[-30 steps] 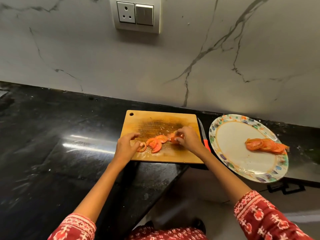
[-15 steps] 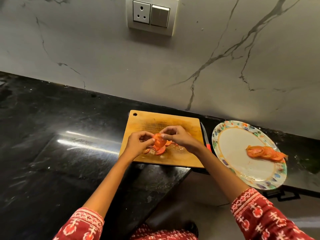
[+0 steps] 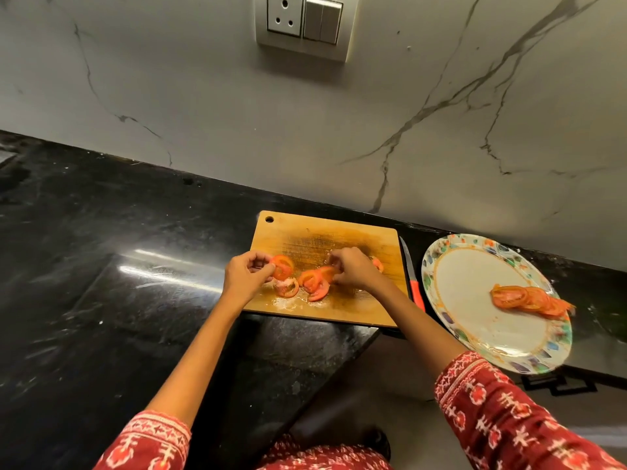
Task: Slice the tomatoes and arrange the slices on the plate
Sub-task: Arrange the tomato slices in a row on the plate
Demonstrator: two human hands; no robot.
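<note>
Since half a second ago the hands have parted: the left hand (image 3: 245, 278) pinches one tomato slice (image 3: 282, 266) by its edge, the right hand (image 3: 353, 269) closes on the loose slices (image 3: 314, 282) mid-cutting board (image 3: 325, 269). Wet, soft, slippery; grip rims lightly. Forearms run from six o'clock. Plate (image 3: 451, 330) at three o'clock on the counter (image 3: 101, 300).

Counter: black polished stone countertop (image 3: 101, 300) runs along the grey veined marble wall (image 3: 203, 113).
Board: rectangular wooden cutting board (image 3: 339, 232) lies on the counter, near its front edge.
On board: loose red tomato slices (image 3: 314, 283).
Right of board: red-handled knife (image 3: 412, 276), then the round floral-rimmed plate (image 3: 458, 266).
On plate: overlapping row of tomato slices (image 3: 529, 298).
Above: white wall socket and switch plate (image 3: 303, 25).
</note>
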